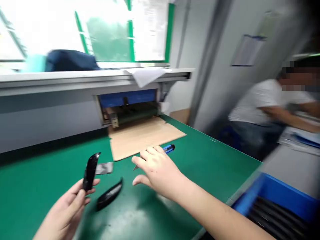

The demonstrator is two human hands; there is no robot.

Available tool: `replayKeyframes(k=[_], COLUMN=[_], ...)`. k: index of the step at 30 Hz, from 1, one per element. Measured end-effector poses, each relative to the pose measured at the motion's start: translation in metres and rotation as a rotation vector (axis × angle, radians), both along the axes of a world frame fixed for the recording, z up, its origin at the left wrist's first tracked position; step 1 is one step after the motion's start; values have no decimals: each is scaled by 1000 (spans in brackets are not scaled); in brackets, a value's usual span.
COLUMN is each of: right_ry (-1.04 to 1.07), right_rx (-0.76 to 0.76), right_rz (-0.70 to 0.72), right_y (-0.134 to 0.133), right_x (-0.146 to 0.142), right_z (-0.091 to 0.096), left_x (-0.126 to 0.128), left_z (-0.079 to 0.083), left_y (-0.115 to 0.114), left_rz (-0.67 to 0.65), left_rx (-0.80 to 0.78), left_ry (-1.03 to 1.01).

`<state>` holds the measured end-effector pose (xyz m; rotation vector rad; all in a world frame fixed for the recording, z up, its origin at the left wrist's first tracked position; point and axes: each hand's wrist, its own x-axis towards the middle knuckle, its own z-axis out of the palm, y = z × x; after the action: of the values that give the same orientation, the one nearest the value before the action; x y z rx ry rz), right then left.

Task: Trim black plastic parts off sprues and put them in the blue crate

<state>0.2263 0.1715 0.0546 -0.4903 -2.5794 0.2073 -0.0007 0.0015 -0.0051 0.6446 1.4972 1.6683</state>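
Note:
My left hand (68, 208) is closed around the lower end of a glossy black curved plastic part (91, 170), which points upward. A second black curved part (110, 194) of similar shape lies on the green tabletop, just right of that hand. My right hand (156, 170) is over a blue utility knife (169, 148), its fingers apart and thumb stretched out. The knife's black end shows beyond the fingers and its blade tip on the near side; the hand covers its middle. Whether the fingers touch the knife, I cannot tell.
A small grey piece (104, 168) lies beside a cardboard sheet (147, 135) on the green table (205, 166). Behind it is an opening (130, 110) under a white shelf (75, 77). At right, a blue bin (287, 191) holds black parts; a person (265, 100) sits beyond.

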Motion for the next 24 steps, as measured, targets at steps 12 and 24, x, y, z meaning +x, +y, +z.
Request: replayKeyframes(k=[12,24], right_ry=[145,103], right_rx=[-140,-205], right_rz=[328,342], right_y=[-17,-34], right_x=[-96,-101], right_z=[-59,-66], left_x=[-13,1], left_z=[-18,-10], left_y=[5,-2], left_rz=[-6,-27], left_rx=[294,312], left_ry=[-245,-304])
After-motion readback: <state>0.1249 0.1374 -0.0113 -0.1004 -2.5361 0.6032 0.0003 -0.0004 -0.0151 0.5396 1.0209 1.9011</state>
